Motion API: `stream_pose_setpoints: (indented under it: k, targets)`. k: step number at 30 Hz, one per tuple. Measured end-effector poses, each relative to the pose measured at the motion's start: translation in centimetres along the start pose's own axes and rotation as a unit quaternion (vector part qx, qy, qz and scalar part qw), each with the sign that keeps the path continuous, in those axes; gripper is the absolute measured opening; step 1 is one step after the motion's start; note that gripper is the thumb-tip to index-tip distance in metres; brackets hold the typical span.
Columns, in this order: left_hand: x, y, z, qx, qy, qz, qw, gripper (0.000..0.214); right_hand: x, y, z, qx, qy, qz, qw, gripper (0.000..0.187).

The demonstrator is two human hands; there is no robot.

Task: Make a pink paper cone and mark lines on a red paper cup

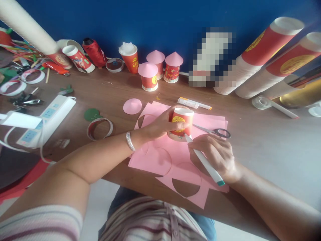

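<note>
My left hand (pixel 172 125) is wrapped round a red paper cup (pixel 182 117) with a yellow emblem, held bottom-up over the pink paper. Dark marks show on the pale band along its lower rim. In my right hand (pixel 215 155) is a white marker (pixel 207 164) with a green end, its tip at or very near that band. Sheets of pink paper (pixel 155 157) with round cut-outs lie beneath both hands. Scissors (pixel 222 133) rest on the paper just beyond my right hand. To the left is a loose pink paper cone (pixel 132 106).
Several red cups with pink cone tops (pixel 149 71) stand along the blue wall. Tall cup stacks (pixel 272 43) lean at the right. A power strip (pixel 47 120) with cables and a cardboard-like ring (pixel 99 129) are on the left. Another marker (pixel 194 103) lies behind the cup.
</note>
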State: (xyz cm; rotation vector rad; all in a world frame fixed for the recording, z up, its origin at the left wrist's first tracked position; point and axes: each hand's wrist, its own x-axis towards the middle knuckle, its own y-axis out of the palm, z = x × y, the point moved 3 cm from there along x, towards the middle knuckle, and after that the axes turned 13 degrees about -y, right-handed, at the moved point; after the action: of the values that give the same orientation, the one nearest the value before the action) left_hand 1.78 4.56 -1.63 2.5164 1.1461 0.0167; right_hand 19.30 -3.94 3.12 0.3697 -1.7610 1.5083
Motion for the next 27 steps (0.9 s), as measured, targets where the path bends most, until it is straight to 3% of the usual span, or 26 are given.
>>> stream_pose_setpoints:
  k: [11, 27]
  targets:
    - [-0.01, -0.32, 0.08, 0.01, -0.004, -0.017, 1.0, 0.044, 0.4, -0.16, 0.24, 0.014, -0.001, 0.005, 1.0, 0.026]
    - [0.1, 0.05, -0.14, 0.006, -0.001, 0.004, 1.0, 0.037, 0.16, -0.08, 0.31, 0.015, -0.007, 0.007, 1.0, 0.028]
